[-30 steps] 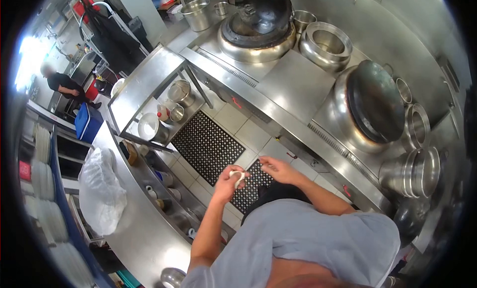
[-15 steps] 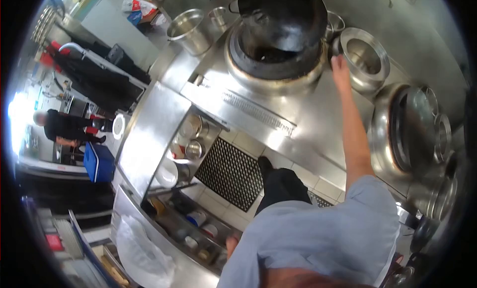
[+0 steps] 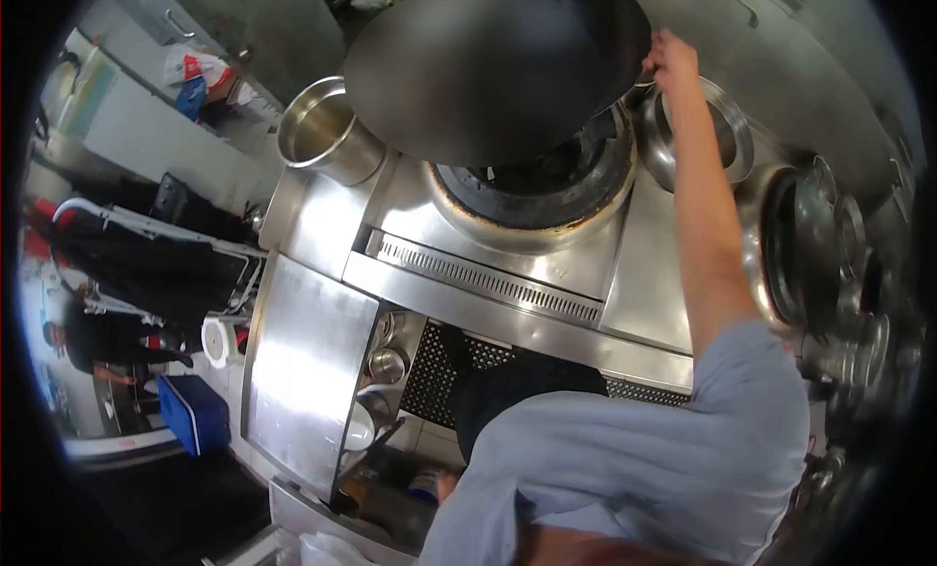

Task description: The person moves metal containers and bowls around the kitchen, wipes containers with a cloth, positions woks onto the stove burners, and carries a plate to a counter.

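Observation:
A large dark wok [image 3: 478, 78] is tilted over the round burner [image 3: 595, 190], and its underside or inside fills the top of the view. My right hand [image 3: 673, 59] reaches forward, its fingers closed on the wok's right edge. Whether there is a handle under the fingers is hidden. Only a small part of my left hand [image 3: 446, 487] shows, low by my side near the shelf under the counter; its fingers are hidden behind my shirt.
A tall steel pot [image 3: 337, 132] stands left of the burner. A steel basin [image 3: 734, 127] sits to the right, beside a second burner station [image 3: 776, 244]. A steel counter [image 3: 303, 371] runs along the left. A blue cooler [image 3: 195, 415] and a person in dark clothes [image 3: 102, 346] are farther left.
My right hand has moved forward from beside the basin onto the wok's edge. The wok appears larger and nearer, farther left over the burner. My body has shifted toward the stove.

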`<state>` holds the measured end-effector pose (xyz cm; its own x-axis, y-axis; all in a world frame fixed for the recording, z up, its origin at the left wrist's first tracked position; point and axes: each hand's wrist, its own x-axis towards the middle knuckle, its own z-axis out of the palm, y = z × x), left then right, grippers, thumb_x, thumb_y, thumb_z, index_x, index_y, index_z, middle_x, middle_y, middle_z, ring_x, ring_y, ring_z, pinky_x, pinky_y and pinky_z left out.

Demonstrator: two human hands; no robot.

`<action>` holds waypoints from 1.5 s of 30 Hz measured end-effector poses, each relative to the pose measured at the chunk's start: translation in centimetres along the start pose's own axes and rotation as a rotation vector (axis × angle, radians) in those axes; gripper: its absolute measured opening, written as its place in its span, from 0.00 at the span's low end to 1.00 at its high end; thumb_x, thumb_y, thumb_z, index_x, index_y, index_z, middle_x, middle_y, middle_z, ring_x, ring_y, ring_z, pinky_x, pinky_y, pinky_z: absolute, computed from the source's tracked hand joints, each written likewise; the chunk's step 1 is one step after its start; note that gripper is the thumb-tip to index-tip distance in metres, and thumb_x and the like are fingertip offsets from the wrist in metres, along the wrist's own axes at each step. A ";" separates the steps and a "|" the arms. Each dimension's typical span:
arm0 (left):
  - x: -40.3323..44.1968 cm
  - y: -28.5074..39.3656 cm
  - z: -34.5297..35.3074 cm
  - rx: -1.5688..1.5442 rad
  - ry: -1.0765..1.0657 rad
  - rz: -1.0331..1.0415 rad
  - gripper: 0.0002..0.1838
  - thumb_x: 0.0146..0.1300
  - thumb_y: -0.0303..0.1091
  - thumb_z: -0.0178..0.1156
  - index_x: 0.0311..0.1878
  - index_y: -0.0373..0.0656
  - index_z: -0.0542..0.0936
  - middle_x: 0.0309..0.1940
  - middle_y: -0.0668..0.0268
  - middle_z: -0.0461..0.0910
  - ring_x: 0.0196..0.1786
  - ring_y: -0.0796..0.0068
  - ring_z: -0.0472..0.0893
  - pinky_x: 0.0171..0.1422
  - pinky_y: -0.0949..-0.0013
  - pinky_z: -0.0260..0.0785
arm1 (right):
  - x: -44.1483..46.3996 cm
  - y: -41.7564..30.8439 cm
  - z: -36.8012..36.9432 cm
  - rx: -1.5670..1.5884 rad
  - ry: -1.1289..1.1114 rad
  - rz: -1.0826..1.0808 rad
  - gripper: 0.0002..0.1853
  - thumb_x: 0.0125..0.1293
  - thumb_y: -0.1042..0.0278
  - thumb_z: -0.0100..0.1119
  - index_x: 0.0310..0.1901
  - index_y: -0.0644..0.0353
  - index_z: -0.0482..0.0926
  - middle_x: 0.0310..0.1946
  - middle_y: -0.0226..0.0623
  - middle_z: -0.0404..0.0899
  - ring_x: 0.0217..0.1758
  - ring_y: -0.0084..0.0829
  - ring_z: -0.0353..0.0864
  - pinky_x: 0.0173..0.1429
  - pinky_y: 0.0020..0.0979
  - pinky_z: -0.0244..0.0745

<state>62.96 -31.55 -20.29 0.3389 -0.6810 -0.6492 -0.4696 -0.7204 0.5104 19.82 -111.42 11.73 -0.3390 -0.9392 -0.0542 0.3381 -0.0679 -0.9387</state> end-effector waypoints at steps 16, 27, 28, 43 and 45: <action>24.2 46.9 -17.7 -0.546 -0.933 0.194 0.21 0.70 0.49 0.52 0.53 0.41 0.74 0.36 0.67 0.78 0.34 0.78 0.76 0.37 0.78 0.65 | -35.5 17.9 6.8 0.187 0.261 0.466 0.15 0.75 0.56 0.45 0.41 0.60 0.73 0.38 0.37 0.79 0.44 0.29 0.77 0.50 0.33 0.73; 23.4 54.0 -13.0 -0.896 -0.817 -0.079 0.11 0.63 0.36 0.56 0.48 0.47 0.71 0.35 0.68 0.81 0.32 0.77 0.75 0.27 0.73 0.62 | -40.7 19.3 -4.5 -0.452 0.090 0.489 0.13 0.72 0.59 0.52 0.43 0.62 0.77 0.38 0.32 0.82 0.41 0.24 0.81 0.43 0.25 0.74; 23.8 54.0 -13.2 -0.827 -0.852 0.001 0.10 0.63 0.35 0.55 0.47 0.46 0.72 0.37 0.67 0.82 0.32 0.77 0.74 0.28 0.74 0.61 | -41.4 19.5 -5.7 -0.508 0.060 0.527 0.14 0.72 0.57 0.51 0.44 0.60 0.76 0.38 0.31 0.81 0.42 0.23 0.80 0.44 0.28 0.75; 27.7 48.2 -9.3 -0.796 -0.844 0.276 0.13 0.56 0.21 0.47 0.41 0.45 0.76 0.42 0.67 0.83 0.35 0.82 0.73 0.31 0.77 0.62 | -45.6 25.5 -11.2 -0.456 0.056 0.732 0.19 0.72 0.54 0.49 0.38 0.66 0.76 0.23 0.40 0.80 0.18 0.27 0.78 0.21 0.25 0.68; 28.9 47.3 -8.7 -0.771 -0.861 0.297 0.13 0.57 0.23 0.48 0.42 0.48 0.75 0.44 0.71 0.82 0.39 0.82 0.73 0.37 0.73 0.62 | -45.5 25.4 -10.9 -0.437 0.084 0.734 0.19 0.72 0.54 0.49 0.37 0.66 0.76 0.21 0.40 0.80 0.17 0.28 0.78 0.20 0.25 0.68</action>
<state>57.62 -86.42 -10.05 -0.4965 -0.7344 -0.4627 0.2763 -0.6390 0.7179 34.26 -66.76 -13.38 -0.2363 -0.6654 -0.7081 0.1342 0.6994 -0.7020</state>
